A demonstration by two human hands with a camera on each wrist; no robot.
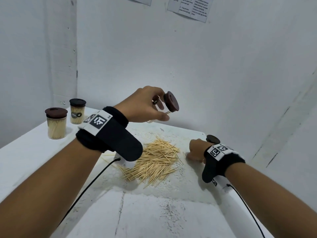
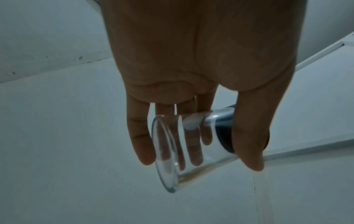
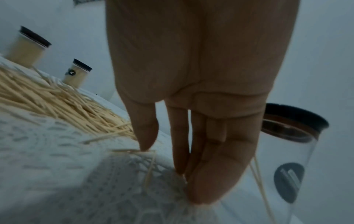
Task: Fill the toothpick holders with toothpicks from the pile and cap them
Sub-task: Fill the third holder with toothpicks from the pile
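wall papers [image 1: 189,7] print too blurred to read, wristband markers [image 1: 99,121] carry coded squares

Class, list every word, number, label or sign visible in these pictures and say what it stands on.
"L5" or similar: left wristband tag, too small to confirm.
Printed paper sheets on the white wall: text too blurred to read.
Round dark labels on the clear toothpick holders: logo only, no readable words.
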